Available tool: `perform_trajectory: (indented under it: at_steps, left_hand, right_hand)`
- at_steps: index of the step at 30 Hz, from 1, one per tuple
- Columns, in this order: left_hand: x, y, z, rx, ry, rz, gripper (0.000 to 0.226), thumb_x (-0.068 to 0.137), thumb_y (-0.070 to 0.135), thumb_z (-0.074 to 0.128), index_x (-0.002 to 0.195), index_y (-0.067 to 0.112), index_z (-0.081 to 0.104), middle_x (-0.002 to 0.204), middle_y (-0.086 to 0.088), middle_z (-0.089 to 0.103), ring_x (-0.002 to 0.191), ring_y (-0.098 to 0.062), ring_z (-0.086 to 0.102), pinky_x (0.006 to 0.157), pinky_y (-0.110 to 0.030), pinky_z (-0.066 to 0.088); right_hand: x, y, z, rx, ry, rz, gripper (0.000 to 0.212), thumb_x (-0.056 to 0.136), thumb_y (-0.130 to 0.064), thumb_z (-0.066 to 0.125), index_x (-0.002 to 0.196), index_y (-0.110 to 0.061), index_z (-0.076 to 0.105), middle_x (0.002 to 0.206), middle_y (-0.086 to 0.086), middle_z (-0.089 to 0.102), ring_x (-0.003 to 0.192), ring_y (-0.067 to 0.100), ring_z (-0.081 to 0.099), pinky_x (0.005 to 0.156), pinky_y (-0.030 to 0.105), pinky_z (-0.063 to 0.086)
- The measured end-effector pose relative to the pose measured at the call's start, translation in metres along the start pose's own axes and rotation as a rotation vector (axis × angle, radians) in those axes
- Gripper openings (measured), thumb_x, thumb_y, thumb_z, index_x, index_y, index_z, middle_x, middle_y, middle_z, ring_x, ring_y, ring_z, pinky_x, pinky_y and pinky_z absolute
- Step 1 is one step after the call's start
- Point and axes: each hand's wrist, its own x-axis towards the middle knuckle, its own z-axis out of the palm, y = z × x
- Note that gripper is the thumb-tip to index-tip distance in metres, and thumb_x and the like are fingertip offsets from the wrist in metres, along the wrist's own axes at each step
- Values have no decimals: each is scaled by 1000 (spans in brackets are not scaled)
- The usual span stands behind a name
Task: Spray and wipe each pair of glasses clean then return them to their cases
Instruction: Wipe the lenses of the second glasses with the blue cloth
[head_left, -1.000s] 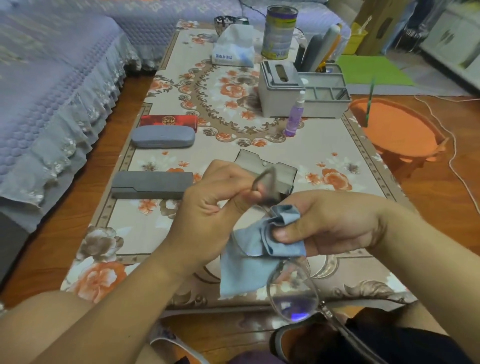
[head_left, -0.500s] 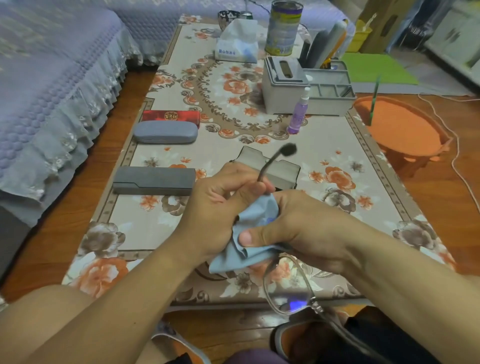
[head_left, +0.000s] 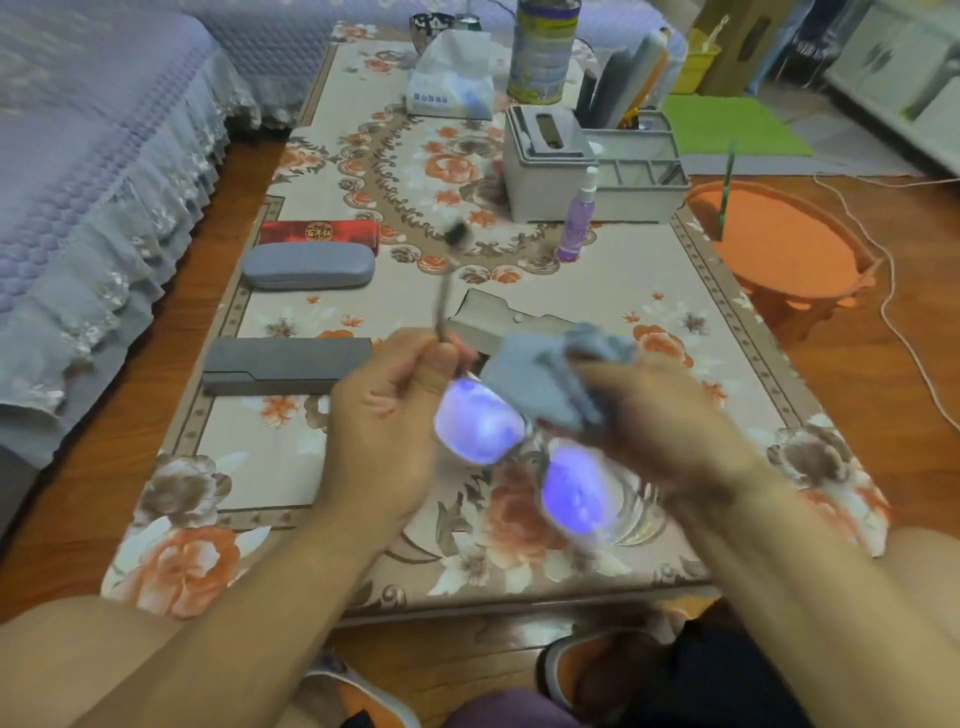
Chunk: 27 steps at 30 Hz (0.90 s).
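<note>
Glasses held above the flowered table
Left hand pinches the thin frame; right hand grips a soft crumpled cloth over them

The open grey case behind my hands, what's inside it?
The open grey case shows only its raised lid. The left hand, glasses and blue cloth in the right hand cover its interior, so the contents cannot be seen.

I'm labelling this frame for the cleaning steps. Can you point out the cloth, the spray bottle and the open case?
cloth (head_left: 540, 384), head view, on its flat middle.
spray bottle (head_left: 575, 228), head view, on its purple body.
open case (head_left: 498, 317), head view, on its raised lid.
</note>
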Motion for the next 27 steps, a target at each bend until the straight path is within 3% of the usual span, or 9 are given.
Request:
perform_trajectory:
  at_steps: [4,7,10,14,18,22,27]
  left_hand:
    - [9,4,-21,128,177,163,18,103,22,50,95,28,66,95,5,66,96,-2,62,87,-17,47]
    - [10,-3,-22,193,237,252,19,104,29,49,98,27,68,95,-4,64,98,-25,62,88,-39,51]
    - [8,-10,-18,227,281,284,19,105,32,48,105,26,66,98,-5,64,100,-32,61,90,-53,51]
    - [9,-8,-11,237,321,282,17,105,35,46,101,37,62,100,5,62,101,-20,61,91,-40,52]
    - [10,-10,-10,262,298,347,14,106,31,46,108,35,59,99,11,58,97,-16,58,88,-26,44]
    - [10,-12,-11,304,294,396,12,104,21,49,106,26,60,98,1,57,95,-18,57,88,-23,43]
    - [9,-12,-11,289,294,322,12,104,19,48,103,24,60,100,10,57,98,-7,57,88,-19,43]
  right_hand:
    - [22,-10,-79,102,364,-1,18,97,5,51,94,-10,61,119,18,66,85,22,73,66,40,65]
    - [28,-16,-107,141,383,-9,17,102,1,47,105,-7,62,112,19,67,90,23,75,62,31,62]
    - [31,-15,-108,105,328,-21,19,102,-1,49,117,-1,60,119,21,67,105,31,71,70,37,63]
    - [24,-8,-91,-46,203,-38,12,101,2,50,107,-1,59,111,17,69,99,30,71,82,46,62]
    - [17,-1,-85,-97,213,-40,17,99,-1,52,112,-1,64,114,18,71,102,31,70,75,40,64]
    - [15,6,-85,-65,236,-41,14,99,-2,54,105,-6,66,101,12,73,89,25,74,65,34,62]
    - [20,12,-91,-63,175,4,20,98,-6,55,116,-1,64,118,23,70,110,38,69,89,49,58]
